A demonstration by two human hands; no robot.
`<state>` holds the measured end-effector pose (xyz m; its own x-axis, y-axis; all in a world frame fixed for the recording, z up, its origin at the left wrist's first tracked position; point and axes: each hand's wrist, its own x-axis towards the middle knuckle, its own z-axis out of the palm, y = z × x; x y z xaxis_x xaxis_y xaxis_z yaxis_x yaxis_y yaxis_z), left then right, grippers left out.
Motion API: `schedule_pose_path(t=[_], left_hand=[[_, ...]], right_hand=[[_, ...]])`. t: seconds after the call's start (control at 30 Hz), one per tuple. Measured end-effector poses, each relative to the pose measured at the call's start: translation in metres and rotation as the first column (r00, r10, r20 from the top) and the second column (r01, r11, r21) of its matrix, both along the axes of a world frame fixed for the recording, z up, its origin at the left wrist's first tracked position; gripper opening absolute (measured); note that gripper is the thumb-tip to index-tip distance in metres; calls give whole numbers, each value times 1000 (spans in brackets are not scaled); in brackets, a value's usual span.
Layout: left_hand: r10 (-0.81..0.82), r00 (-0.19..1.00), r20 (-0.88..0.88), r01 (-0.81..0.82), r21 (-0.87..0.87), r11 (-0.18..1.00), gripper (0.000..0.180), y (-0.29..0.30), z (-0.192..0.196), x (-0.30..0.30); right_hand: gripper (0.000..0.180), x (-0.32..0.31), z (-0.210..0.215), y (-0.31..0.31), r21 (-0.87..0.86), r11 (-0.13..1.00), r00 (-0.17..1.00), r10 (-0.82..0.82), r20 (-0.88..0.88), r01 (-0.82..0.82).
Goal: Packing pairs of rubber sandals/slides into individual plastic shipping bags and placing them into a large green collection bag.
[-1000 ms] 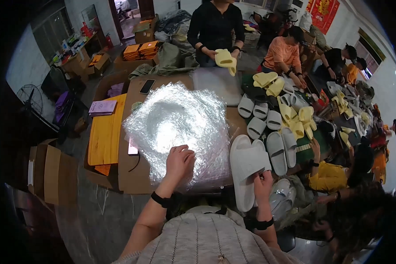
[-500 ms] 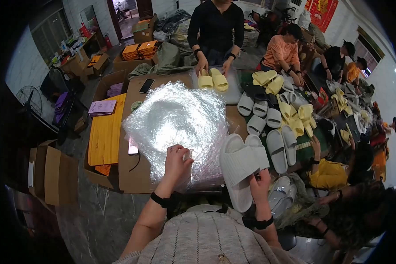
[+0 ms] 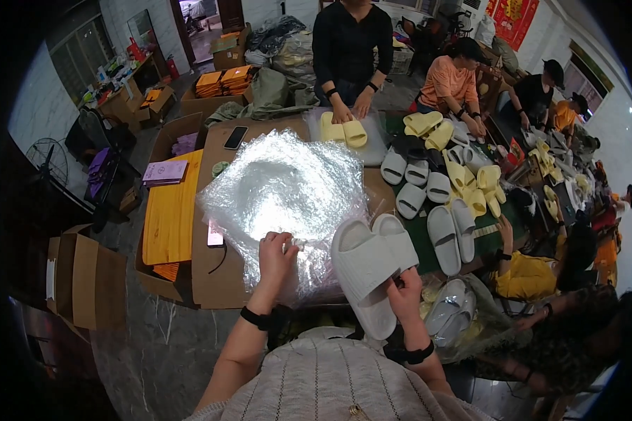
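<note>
A pair of white slippers (image 3: 365, 271), one overlapping the other, is held tilted in my right hand (image 3: 405, 296), its fingers gripping the right side. My left hand (image 3: 277, 258) pinches the near edge of a clear plastic bag (image 3: 309, 249) on top of a shiny stack. The slippers are just right of the stack, apart from my left hand. The fingertips of my left hand are partly hard to make out against the glare.
White slippers (image 3: 442, 238) and yellow slippers (image 3: 490, 184) lie on the table to the right. Across, a person (image 3: 351, 49) touches yellow slippers (image 3: 343, 131). Left are yellow sheets (image 3: 170, 217), a phone (image 3: 236, 137) and an open carton (image 3: 91, 281). Others work at right.
My right hand has brought the white slippers left, closer to the bags. My left hand has shifted slightly left. The person across has moved right, with a hand over the yellow slippers.
</note>
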<state>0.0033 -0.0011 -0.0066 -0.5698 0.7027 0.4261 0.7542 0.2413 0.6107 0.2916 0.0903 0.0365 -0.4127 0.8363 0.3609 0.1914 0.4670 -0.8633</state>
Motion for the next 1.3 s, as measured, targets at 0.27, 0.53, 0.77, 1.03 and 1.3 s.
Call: schedule_pose_path(t=[0.27,0.53,0.77,1.03,1.3], left_hand=[[-96,977,190,108,-51,993,14,-4,1,-13],[-211,928,307,213,29,977,12,-9,48,2],[-509,860,-29,509,110,854,12,-14,71,34],[-727,681,87,692,248,678,16,-16,75,55],[-690,646,327,708,80,702,20,-32,83,42]], right_hand=[[22,-16,12,-12,58,994,990,88,111,-95],[22,-30,3,-14,146,974,898,95,430,-173],[25,-58,-4,-24,171,945,834,150,531,-279],[29,-111,-25,-1,93,981,912,124,391,-173],[34,-156,-31,33,78,993,937,53,346,-85]])
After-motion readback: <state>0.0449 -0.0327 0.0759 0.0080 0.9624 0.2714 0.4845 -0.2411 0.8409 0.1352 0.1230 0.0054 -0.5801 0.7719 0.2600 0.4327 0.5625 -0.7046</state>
